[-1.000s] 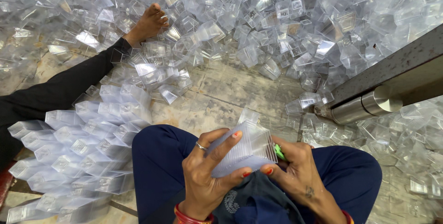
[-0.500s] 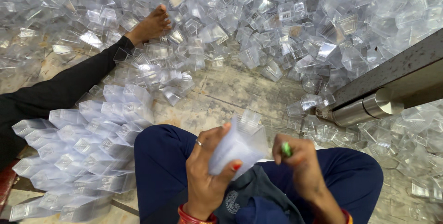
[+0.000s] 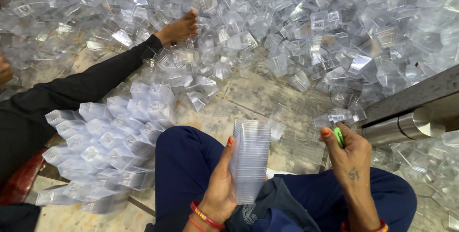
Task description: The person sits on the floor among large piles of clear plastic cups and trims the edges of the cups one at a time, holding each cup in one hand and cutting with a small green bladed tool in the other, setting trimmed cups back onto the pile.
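My left hand (image 3: 221,184) grips a nested stack of clear plastic containers (image 3: 249,160), held upright over my lap. My right hand (image 3: 348,150) is off to the right, apart from the stack, with a small green object (image 3: 339,137) pinched between thumb and fingers. It hovers just below a few loose clear containers (image 3: 339,116) on the floor. I sit cross-legged in dark blue trousers (image 3: 184,165).
A huge heap of loose clear containers (image 3: 287,26) covers the floor ahead. Rows of stacked containers (image 3: 110,146) lie at my left. Another person's black-clad leg (image 3: 81,83) and bare foot (image 3: 179,28) stretch into the heap. A metal rail (image 3: 406,122) runs at right.
My right hand has let go of the stack and moved out to the right with the green object. My left hand has turned the stack upright.
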{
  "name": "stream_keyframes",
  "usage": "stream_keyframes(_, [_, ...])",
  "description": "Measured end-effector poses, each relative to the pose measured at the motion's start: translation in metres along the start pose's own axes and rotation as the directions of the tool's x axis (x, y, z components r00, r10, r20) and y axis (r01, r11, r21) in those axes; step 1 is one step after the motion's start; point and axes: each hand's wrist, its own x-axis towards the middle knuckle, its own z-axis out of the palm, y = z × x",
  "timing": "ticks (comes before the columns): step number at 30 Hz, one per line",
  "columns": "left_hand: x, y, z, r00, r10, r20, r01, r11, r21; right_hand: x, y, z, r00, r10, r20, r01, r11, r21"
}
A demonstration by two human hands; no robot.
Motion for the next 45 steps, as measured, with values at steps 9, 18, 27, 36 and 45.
stream_keyframes(9, [0.011, -0.013, 0.008, 0.991, 0.127, -0.030, -0.128, 0.992, -0.017, -0.066, -0.039, 0.031, 0.853, -0.041, 0.520, -0.200, 0.895, 0.400])
stream_keyframes(18, [0.012, -0.018, 0.018, 0.927, 0.374, 0.017, -0.347, 0.840, 0.418, -0.083, -0.049, 0.043, 0.884, 0.246, 0.397, -0.418, 0.795, 0.439])
stream_keyframes(27, [0.012, -0.018, 0.028, 0.922, 0.380, -0.073, -0.323, 0.861, 0.393, -0.096, -0.051, 0.046, 0.914, 0.152, 0.377, -0.335, 0.808, 0.485])
stream_keyframes(36, [0.007, -0.003, 0.016, 0.990, 0.103, 0.093, -0.112, 0.990, 0.089, -0.040, -0.043, 0.016, 0.907, 0.094, 0.410, -0.314, 0.799, 0.513])
stream_keyframes(45, [0.001, 0.013, -0.004, 0.901, -0.176, 0.396, 0.084, 0.967, 0.241, -0.043, -0.040, 0.000, 0.803, -0.148, 0.577, -0.041, 0.953, 0.301])
